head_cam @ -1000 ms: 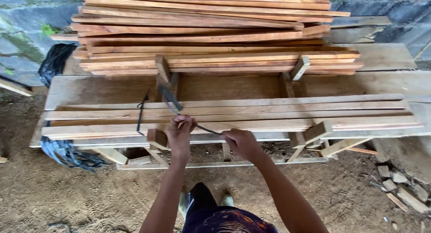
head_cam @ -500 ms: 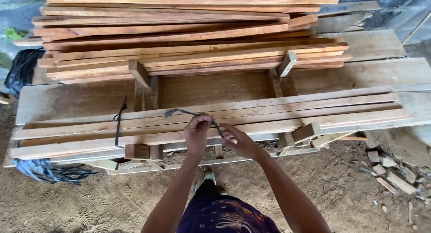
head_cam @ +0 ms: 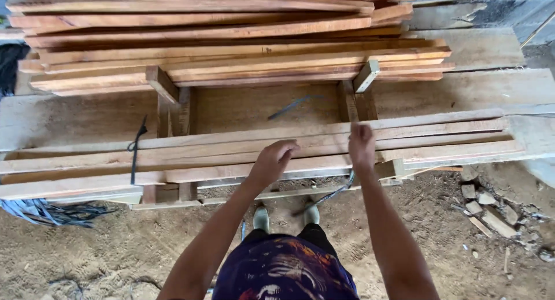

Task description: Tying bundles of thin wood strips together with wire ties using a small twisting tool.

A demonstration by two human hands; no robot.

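Your left hand point(head_cam: 274, 159) lies palm down on the near bundle of wooden slats point(head_cam: 324, 144), fingers loosely curled over the top slat, gripping nothing that I can see. Your right hand point(head_cam: 361, 145) is just to the right of it on the same bundle, fingers bent and pressed down on the slats; whether it pinches anything I cannot tell. A dark strap point(head_cam: 334, 191) hangs below your right hand, from under the near edge of the bundle toward the dirt floor point(head_cam: 104, 248); its top end is hidden behind the slats and your wrist, so contact with the hand is unclear. A second loose strap piece point(head_cam: 292, 106) lies beyond both hands on the bare table point(head_cam: 87, 118), between the near bundle and the far stack of slats point(head_cam: 219, 34). Well left of your left hand, a black tie point(head_cam: 136, 147) wraps around the near bundle. Upright wooden jig posts stand either side: one point(head_cam: 163, 89) beyond and left of the left hand, one point(head_cam: 365, 76) just beyond the right hand. A heap of blue-black straps point(head_cam: 40, 212) hangs off the table's near-left end. Wood offcuts point(head_cam: 485, 210) lie on the floor to the right of your right hand. Your feet point(head_cam: 286, 216) are under the table edge, below both hands.
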